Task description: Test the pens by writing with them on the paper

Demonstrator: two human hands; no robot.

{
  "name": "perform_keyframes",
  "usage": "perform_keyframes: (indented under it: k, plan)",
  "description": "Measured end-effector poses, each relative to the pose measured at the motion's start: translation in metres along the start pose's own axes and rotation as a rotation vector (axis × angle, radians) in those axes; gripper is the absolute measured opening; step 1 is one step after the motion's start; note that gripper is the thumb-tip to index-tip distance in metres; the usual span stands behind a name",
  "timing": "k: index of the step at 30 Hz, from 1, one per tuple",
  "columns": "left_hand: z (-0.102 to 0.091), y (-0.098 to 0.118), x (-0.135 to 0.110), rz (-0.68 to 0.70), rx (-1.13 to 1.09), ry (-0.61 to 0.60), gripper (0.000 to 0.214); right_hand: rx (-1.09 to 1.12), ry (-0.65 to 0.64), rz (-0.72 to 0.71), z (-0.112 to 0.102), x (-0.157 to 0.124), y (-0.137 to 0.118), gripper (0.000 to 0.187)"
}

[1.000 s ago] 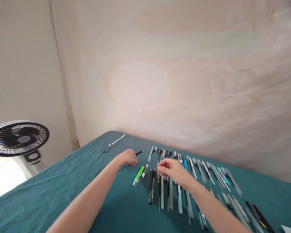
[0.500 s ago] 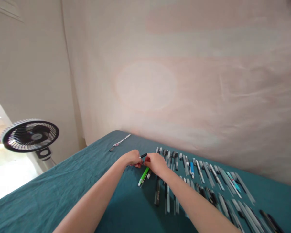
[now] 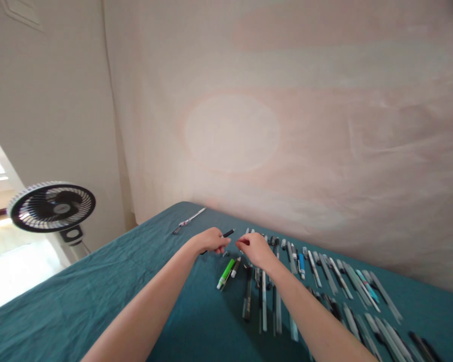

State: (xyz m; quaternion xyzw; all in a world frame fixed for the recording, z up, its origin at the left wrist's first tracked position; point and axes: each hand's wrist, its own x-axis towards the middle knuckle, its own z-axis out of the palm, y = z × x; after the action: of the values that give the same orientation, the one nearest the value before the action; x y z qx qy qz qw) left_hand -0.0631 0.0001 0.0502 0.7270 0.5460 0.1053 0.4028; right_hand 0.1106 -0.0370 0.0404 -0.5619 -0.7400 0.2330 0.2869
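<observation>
My left hand (image 3: 209,240) is closed round a thin black pen (image 3: 228,233) whose far end sticks out to the right of the fingers. My right hand (image 3: 255,249) is a short way to its right, fingers pinched together near a small red spot; what they hold is too small to make out. Both hands hover over a teal cloth-covered table (image 3: 98,296). A green highlighter (image 3: 225,274) and a white-and-black pen (image 3: 235,267) lie just below the hands. Several pens (image 3: 324,271) lie in rows to the right.
A lone pen (image 3: 189,220) lies near the table's far left corner. A black-and-white fan (image 3: 51,207) stands off the table's left side. A pale cloth wall (image 3: 287,125) hangs right behind the table.
My right hand came left from over the pen rows to meet the left hand at the black pen, then drew slightly apart from it. The view shifted a little.
</observation>
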Motion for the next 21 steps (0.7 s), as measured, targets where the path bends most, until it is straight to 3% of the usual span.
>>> perform_keyframes:
  k: [4,8,10,21]
  plan:
    - [0.005,0.025,-0.013,0.159,-0.129,-0.109,0.05,0.232,0.016,0.058,-0.017,-0.015,0.009,0.037]
    - [0.014,0.043,-0.025,0.245,-0.184,-0.214,0.049,0.812,0.138,0.22,-0.024,-0.031,0.014,0.036]
    - [0.017,0.049,-0.029,0.265,-0.205,-0.249,0.048,0.979,0.181,0.26,-0.026,-0.037,0.014,0.034]
    - [0.019,0.065,-0.042,0.271,-0.232,-0.331,0.046,0.998,0.266,0.223,-0.038,-0.047,0.013,0.032]
